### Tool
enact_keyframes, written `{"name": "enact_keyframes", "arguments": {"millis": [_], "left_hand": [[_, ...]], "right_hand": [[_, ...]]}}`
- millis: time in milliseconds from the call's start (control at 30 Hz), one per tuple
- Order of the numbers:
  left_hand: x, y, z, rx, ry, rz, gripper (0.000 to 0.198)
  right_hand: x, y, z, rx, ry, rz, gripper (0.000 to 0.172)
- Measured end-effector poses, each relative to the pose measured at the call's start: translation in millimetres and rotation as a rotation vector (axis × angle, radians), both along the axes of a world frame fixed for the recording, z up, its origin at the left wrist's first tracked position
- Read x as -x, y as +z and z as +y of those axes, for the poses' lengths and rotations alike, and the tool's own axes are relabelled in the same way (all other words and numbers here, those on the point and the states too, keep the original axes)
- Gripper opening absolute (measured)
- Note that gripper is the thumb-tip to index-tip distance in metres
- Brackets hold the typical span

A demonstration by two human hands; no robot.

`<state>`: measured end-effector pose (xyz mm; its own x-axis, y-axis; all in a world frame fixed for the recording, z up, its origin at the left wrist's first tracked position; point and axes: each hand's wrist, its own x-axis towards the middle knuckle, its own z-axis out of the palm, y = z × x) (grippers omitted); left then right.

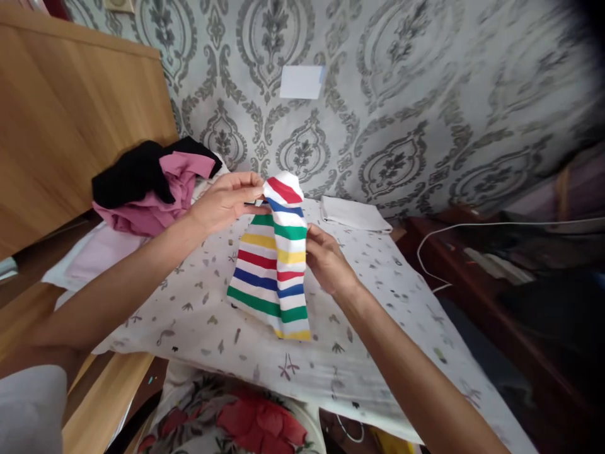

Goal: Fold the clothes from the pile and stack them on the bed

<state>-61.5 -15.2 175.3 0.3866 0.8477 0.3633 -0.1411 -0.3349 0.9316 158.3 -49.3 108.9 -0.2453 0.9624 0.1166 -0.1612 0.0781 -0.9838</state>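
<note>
A small striped cloth garment (255, 274), white with red, blue, green and yellow bands, is held up over the patterned white sheet (198, 328). One side of it is folded over into a narrow strip, and its top end bends over. My left hand (231, 197) pinches it near the top left, with thumb and fingers closed on the fabric. My right hand (328, 257) grips its right edge about halfway up; some of those fingertips are hidden behind the cloth. The exact kind of garment does not show.
Black clothing (135, 173) and pink clothing (182, 180) lie heaped at the back left, beside a wooden cabinet (80, 107). A folded white cloth (354, 213) rests near the patterned wall (392, 126). A white cable (496, 223) crosses the dark furniture on the right.
</note>
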Motion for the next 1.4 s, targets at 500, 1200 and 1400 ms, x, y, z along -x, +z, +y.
{"name": "enact_keyframes", "arguments": {"millis": [500,1200,1400], "left_hand": [[4,-100.5,-19,0.311,-0.284,0.286,0.077],[77,-81.3,-1,-0.221,-0.051,1.477,0.022],[89,-99.5,30,-0.160,0.271,1.472,0.029]], "right_hand": [[-28,52.2,16,-0.194,-0.140,0.093,0.040],[-163,-57.8,45,-0.174,-0.171,-0.585,0.036],[-92,-69.6,72,-0.464,-0.052,-0.938,0.033]]}}
